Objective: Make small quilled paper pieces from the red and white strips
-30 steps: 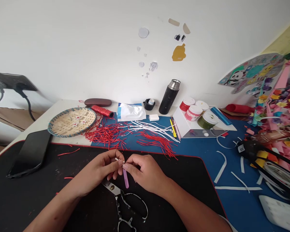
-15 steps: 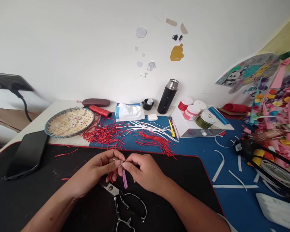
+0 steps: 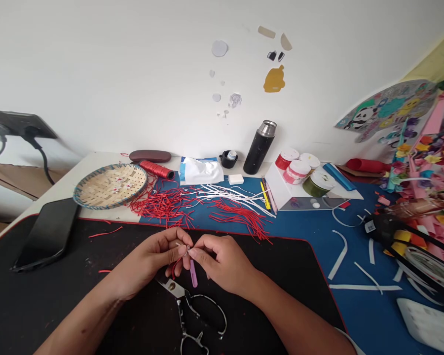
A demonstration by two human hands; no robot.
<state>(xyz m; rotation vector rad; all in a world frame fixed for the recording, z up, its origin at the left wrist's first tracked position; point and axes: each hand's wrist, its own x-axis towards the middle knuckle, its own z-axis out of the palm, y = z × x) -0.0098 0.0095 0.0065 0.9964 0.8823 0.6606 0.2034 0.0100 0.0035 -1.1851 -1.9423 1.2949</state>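
Note:
My left hand (image 3: 162,255) pinches a small piece of white cord (image 3: 188,248) between thumb and forefinger. From the right, the thumb and forefinger of my right hand (image 3: 224,259) close on the same small piece, so the fingertips of both hands almost meet. Some red cord (image 3: 174,268) shows beneath my left fingers. A purple flat handle (image 3: 194,274) hangs below the fingertips; its upper end is hidden, and which hand has it I cannot tell. Scissors (image 3: 185,301) with black, worn handles lie just under the hands on the black mat (image 3: 274,261), their blade tips partly hidden by my left hand.
Behind the hands lie cut red cords (image 3: 163,207) and white cords (image 3: 233,196). A woven basket (image 3: 111,185) with small pieces, a red thread spool (image 3: 156,169), a black flask (image 3: 259,148) and several ribbon rolls (image 3: 320,182) line the back. A phone (image 3: 48,234) lies left.
The view has shifted slightly, so everything sits a little further right. The fingers stay together at the white cord, with only a slight shift of the red cord and purple handle.

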